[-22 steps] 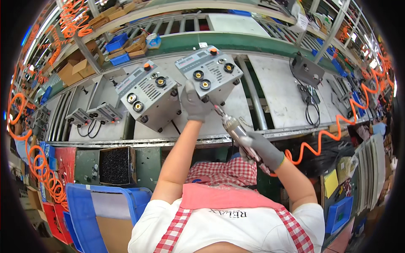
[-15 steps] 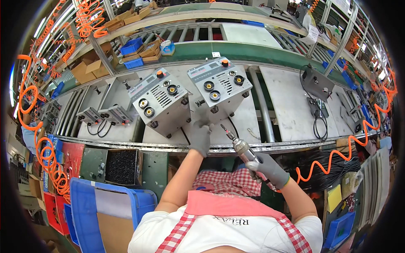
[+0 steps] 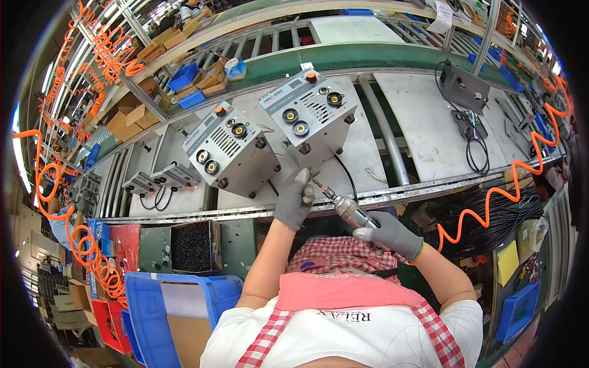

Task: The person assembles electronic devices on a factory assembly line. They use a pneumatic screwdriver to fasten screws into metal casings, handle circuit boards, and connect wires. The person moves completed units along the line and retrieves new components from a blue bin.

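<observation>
Head: right hand [image 3: 392,235] clasps the driver [image 3: 351,212]; left hand [image 3: 293,203], half-curled beside its bit [image 3: 318,184], contents unclear.

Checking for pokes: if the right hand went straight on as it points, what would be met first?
The power screwdriver in the right hand would probably touch the left hand first, though depth is unclear.

Bright, diffuse light casts soft shadows; the metal conveyor front rail [image 3: 417,194] glints and bows with fisheye distortion, white glare streaks the far left, black vignetting rings the view
</observation>
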{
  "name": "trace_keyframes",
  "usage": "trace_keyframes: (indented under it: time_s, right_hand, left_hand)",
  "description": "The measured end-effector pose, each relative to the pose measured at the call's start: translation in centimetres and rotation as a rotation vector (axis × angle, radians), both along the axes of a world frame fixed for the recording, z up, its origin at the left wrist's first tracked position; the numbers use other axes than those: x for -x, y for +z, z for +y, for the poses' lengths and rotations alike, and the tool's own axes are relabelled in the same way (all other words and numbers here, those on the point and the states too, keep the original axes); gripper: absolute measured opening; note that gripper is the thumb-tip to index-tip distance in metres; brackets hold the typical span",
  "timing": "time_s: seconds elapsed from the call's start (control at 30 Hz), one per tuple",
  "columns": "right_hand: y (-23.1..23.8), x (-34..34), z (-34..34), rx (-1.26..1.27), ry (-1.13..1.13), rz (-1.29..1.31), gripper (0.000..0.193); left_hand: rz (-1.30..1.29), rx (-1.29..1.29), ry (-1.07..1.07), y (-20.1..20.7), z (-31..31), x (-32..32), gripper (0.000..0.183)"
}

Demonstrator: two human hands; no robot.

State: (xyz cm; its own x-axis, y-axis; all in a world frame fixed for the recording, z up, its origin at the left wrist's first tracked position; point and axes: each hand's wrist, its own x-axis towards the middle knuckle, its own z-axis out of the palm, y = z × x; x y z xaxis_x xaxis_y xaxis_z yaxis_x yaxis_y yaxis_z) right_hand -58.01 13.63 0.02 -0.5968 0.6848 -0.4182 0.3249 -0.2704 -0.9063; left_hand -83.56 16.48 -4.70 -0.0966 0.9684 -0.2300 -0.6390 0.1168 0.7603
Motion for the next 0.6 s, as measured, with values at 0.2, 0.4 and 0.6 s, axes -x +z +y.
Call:
trace_keyframes:
  time_s: [0.2,0.4,0.6]
  right_hand:
    - [-0.4,-0.2,0.1,0.022,0.003,-0.009,0.045]
    - [-0.6,-0.3,0.2,-0.003,0.010,-0.034,0.046]
    - [-1.2,-0.6,0.4,0.037,0.021,-0.004,0.047]
  left_hand:
    - [-0.091,0.003,-0.075,0.2,0.0,-0.5,0.034]
    - [-0.101,-0.030,-0.152,0.4,0.0,0.0,0.035]
    - [0.024,-0.154,-0.241,1.6,-0.4,0.3,0.037]
